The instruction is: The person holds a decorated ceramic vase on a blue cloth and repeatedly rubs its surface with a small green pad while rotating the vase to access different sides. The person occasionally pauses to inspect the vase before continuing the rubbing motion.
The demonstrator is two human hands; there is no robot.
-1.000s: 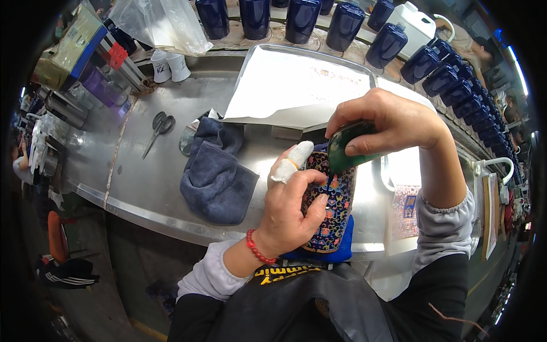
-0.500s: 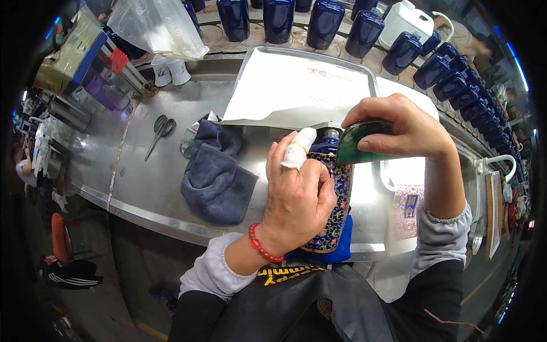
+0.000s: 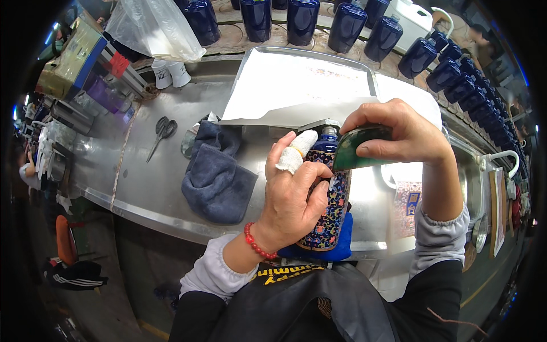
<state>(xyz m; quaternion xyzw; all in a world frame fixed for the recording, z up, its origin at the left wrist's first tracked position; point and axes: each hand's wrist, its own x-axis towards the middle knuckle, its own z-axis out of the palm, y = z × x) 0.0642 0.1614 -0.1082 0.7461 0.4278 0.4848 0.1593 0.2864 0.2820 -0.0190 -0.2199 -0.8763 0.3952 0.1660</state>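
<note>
A dark blue bottle [image 3: 330, 219] with a multicoloured floral pattern stands tilted toward me at the table's front edge, on a blue cloth [image 3: 342, 242]. My left hand [image 3: 293, 199] holds its left side, with thumb and forefinger close together on its face. A white wrap covers one finger, which reaches up beside the bottle's neck. Between thumb and fingers, my right hand [image 3: 404, 137] grips a green, curved-edged scraper [image 3: 362, 147]. The scraper's left end meets the bottle's upper right shoulder. My left hand hides part of the pattern.
A metal tray [image 3: 242, 65] with white sheets [image 3: 296, 85] lies beyond the bottle. To the left are a grey-blue cloth [image 3: 219, 188] and black scissors [image 3: 162, 134]. Several plain blue bottles [image 3: 302, 23] line the curved conveyor behind. A printed floral sheet [image 3: 407, 211] lies at right.
My left forefinger has straightened a little onto the bottle's face. The scraper has shifted slightly down and left at the shoulder. The plain bottles have moved along the conveyor.
</note>
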